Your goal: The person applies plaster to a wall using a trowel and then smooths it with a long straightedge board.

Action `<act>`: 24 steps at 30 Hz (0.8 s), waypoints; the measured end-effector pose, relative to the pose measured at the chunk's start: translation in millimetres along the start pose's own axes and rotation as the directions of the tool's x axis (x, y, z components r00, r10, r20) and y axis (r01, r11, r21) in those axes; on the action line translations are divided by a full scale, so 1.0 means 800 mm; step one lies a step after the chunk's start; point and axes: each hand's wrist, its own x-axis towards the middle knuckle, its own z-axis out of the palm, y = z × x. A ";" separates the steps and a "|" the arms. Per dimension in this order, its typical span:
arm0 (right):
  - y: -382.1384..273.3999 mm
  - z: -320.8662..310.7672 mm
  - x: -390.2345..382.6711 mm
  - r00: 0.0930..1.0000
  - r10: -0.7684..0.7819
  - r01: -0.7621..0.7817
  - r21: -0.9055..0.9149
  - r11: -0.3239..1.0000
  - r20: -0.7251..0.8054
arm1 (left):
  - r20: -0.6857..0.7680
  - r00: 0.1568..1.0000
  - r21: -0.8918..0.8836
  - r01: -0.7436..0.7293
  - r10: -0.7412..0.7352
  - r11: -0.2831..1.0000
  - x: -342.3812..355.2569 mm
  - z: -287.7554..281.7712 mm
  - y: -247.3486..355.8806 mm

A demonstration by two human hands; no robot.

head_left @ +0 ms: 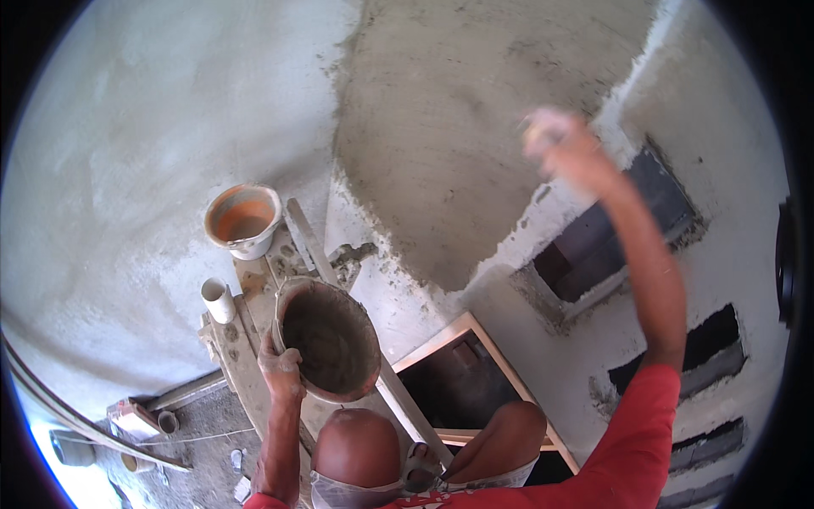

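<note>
My left hand is closed round the rim of a round bucket, which is tilted and crusted with grey. Inside lies grey, wet-looking mortar. With the arm stretched out, my right hand is raised in front of the wall at the upper right. Motion smears its fingers, so I cannot make out whether it holds anything. Behind it, a darker grey coat of plaster covers part of the wall, with ragged pale edges.
On the plank platform beneath me stand an orange-lined white bucket and a short white pipe. Rectangular openings and a wood-framed one cut the right wall. Rubble and containers lie on the floor below.
</note>
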 end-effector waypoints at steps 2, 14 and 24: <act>0.011 0.086 -0.052 0.972 -0.085 0.113 -0.122 0.986 0.218 | 0.063 0.998 0.010 0.028 -0.028 1.000 0.001 0.018 0.003; 0.085 0.276 -0.191 0.862 -0.101 0.319 -0.378 0.869 0.496 | 0.406 0.914 0.063 -0.050 0.020 0.997 0.001 0.132 0.055; 0.096 0.274 -0.222 0.915 0.007 0.010 -0.039 0.999 0.404 | 0.435 0.898 0.045 0.056 -0.070 0.997 -0.011 0.150 0.065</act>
